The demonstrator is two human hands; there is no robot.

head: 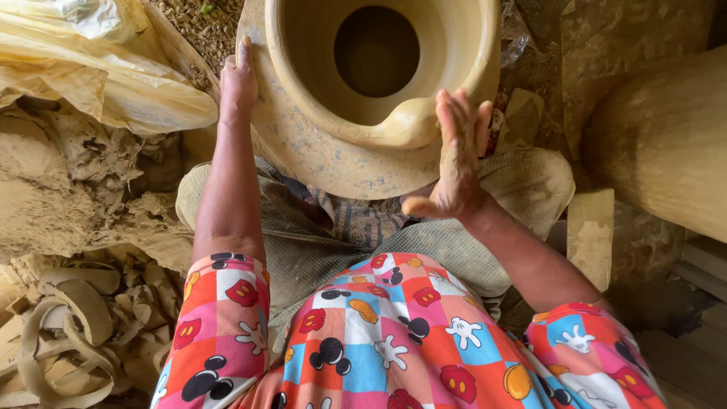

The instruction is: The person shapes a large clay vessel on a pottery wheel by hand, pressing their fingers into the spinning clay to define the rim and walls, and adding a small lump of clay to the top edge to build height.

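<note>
two hands (238, 79) (454, 163), one clay pot (318, 151) (wet), one plastic sheet (98, 60)

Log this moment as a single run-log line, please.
left hand: flat on clay pot outer wall | right hand: open palm at pot rim | clay strips: lower left

A heap of raw clay (53, 189) lies on the ground. Above it rests a crumpled yellow plastic sheet (91, 60), and below it curled clay strips (76, 326). Far to its right stands a second large pot (666, 144).
</note>
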